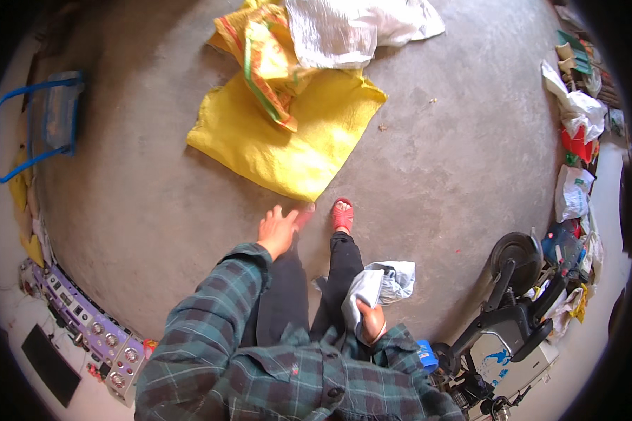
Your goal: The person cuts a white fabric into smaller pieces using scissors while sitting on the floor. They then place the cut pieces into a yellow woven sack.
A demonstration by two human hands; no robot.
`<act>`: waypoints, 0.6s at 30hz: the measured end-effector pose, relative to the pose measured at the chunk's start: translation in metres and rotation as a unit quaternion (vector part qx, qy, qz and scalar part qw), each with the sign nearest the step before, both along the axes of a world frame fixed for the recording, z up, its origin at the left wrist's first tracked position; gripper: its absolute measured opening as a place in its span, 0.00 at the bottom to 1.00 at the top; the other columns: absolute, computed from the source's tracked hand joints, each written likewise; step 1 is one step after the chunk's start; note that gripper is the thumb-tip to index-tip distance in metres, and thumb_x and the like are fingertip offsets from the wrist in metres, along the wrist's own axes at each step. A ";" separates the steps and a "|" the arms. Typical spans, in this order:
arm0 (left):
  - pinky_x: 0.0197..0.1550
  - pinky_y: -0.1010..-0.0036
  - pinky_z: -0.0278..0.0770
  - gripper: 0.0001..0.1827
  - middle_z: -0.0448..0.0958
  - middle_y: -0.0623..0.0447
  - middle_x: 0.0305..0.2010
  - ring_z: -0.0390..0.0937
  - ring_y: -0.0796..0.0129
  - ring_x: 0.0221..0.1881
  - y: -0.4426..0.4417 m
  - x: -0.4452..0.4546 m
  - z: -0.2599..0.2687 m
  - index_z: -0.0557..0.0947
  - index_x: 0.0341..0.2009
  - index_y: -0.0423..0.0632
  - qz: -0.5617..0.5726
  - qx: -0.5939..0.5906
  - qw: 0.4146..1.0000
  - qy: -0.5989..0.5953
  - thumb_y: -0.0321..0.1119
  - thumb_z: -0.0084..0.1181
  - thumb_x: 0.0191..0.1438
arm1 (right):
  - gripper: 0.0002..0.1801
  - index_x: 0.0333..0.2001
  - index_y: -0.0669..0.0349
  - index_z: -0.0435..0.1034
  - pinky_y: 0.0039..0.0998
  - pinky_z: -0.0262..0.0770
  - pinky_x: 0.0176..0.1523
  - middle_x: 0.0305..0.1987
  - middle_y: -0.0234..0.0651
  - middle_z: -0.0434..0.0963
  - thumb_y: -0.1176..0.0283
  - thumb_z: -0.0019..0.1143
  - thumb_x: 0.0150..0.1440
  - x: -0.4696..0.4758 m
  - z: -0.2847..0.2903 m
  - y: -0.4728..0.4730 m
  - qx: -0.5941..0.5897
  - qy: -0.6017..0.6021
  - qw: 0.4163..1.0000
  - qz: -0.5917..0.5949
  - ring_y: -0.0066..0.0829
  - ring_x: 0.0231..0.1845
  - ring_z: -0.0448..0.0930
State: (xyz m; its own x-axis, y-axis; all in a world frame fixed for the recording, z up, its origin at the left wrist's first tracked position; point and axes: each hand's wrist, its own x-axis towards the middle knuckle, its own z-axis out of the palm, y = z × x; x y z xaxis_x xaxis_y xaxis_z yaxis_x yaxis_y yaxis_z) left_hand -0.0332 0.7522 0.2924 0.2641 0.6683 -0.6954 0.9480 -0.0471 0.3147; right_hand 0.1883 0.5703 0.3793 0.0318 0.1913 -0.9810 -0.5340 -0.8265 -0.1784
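My left hand (276, 230) hangs in front of my left leg with its fingers apart and nothing in it. My right hand (371, 320), low at my right side, grips a pale grey cloth or sack (366, 289). Part of that material hangs down beside my right leg. On the floor before my feet lies a yellow woven sack (274, 152), its near corner close to my red sandals (342, 216). A crumpled orange-yellow sack with green and red stripes (267, 63) rests over it. Beyond, a silvery white woven sack (342, 34) overlaps both and runs out of view.
A blue-framed chair (37, 126) stands at far left. Along the lower left is a purple panel with round dials (97, 331). An electric scooter or exercise machine (511, 310) stands at lower right, near a blue container (426, 357). Bags and clutter (574, 192) line the right wall.
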 end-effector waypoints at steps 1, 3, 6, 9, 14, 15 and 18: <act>0.43 0.58 0.63 0.22 0.60 0.40 0.47 0.61 0.48 0.47 0.006 0.016 -0.034 0.67 0.47 0.57 -0.030 0.024 0.999 0.013 0.33 0.50 0.44 | 0.16 0.43 0.67 0.64 0.27 0.67 0.42 0.38 0.35 0.71 0.75 0.46 0.49 -0.001 -0.015 -0.002 -0.045 0.077 0.994 -0.063 0.29 0.39 0.72; 0.45 0.59 0.59 0.22 0.57 0.36 0.50 0.59 0.46 0.48 0.011 0.046 -0.100 0.68 0.46 0.57 -0.086 0.090 0.992 -0.003 0.33 0.50 0.43 | 0.15 0.43 0.66 0.64 0.26 0.68 0.39 0.37 0.34 0.72 0.75 0.45 0.50 0.001 -0.042 -0.011 -0.113 0.175 0.970 -0.123 0.28 0.38 0.72; 0.51 0.53 0.53 0.22 0.54 0.36 0.56 0.52 0.43 0.55 0.003 0.091 -0.182 0.69 0.46 0.59 -0.203 0.132 0.967 0.076 0.43 0.51 0.44 | 0.17 0.45 0.65 0.62 0.27 0.68 0.41 0.40 0.35 0.71 0.74 0.46 0.50 0.003 -0.068 -0.032 -0.164 0.254 0.934 -0.189 0.29 0.39 0.73; 0.55 0.48 0.46 0.25 0.51 0.37 0.58 0.45 0.41 0.60 -0.006 0.117 -0.238 0.70 0.47 0.60 -0.295 0.077 0.942 0.138 0.51 0.50 0.43 | 0.18 0.46 0.67 0.61 0.29 0.66 0.48 0.41 0.38 0.71 0.75 0.47 0.50 0.011 -0.079 -0.048 -0.209 0.295 0.893 -0.269 0.30 0.42 0.72; 0.42 0.60 0.61 0.13 0.67 0.47 0.42 0.64 0.54 0.44 0.029 0.084 -0.270 0.74 0.33 0.46 -0.253 0.128 0.922 0.264 0.39 0.47 0.43 | 0.17 0.45 0.70 0.61 0.29 0.68 0.46 0.41 0.40 0.71 0.78 0.46 0.49 0.024 -0.082 -0.059 -0.205 0.328 0.868 -0.311 0.30 0.42 0.73; 0.33 0.67 0.68 0.06 0.72 0.52 0.32 0.69 0.61 0.35 0.042 0.067 -0.263 0.75 0.24 0.43 -0.219 0.163 0.930 0.246 0.30 0.46 0.41 | 0.18 0.45 0.70 0.61 0.29 0.68 0.46 0.41 0.40 0.71 0.78 0.46 0.49 0.022 -0.082 -0.059 -0.198 0.344 0.862 -0.316 0.30 0.42 0.72; 0.31 0.63 0.69 0.05 0.71 0.47 0.25 0.71 0.54 0.29 0.078 0.017 -0.213 0.73 0.20 0.43 -0.072 0.208 0.970 0.105 0.29 0.47 0.44 | 0.19 0.46 0.70 0.60 0.31 0.69 0.46 0.42 0.41 0.70 0.77 0.46 0.49 0.011 -0.083 -0.052 -0.178 0.324 0.882 -0.291 0.32 0.42 0.72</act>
